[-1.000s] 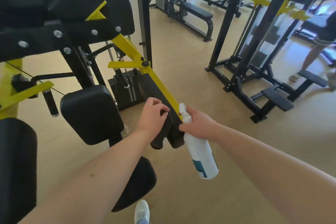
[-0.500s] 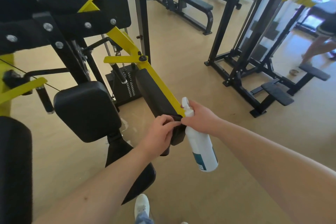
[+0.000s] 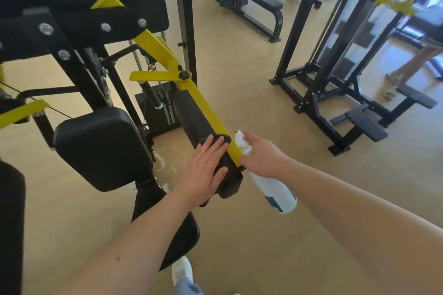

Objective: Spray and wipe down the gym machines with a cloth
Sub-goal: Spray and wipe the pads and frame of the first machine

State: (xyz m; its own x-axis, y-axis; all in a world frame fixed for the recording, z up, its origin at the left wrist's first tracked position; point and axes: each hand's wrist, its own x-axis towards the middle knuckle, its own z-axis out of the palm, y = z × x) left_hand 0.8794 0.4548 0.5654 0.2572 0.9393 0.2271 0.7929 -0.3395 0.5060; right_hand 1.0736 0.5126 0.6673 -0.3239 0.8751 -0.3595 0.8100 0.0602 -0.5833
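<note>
Presently, a left hand [image 3: 203,167], fingers flat and spread, is pressing a dark cloth [image 3: 224,139] onto the lower end of a machine's arm pad [image 3: 189,112], while the right hand [image 3: 261,155] is gripping a spray bottle [image 3: 275,189] just beside it; other machines are likely awaiting wiping.
</note>
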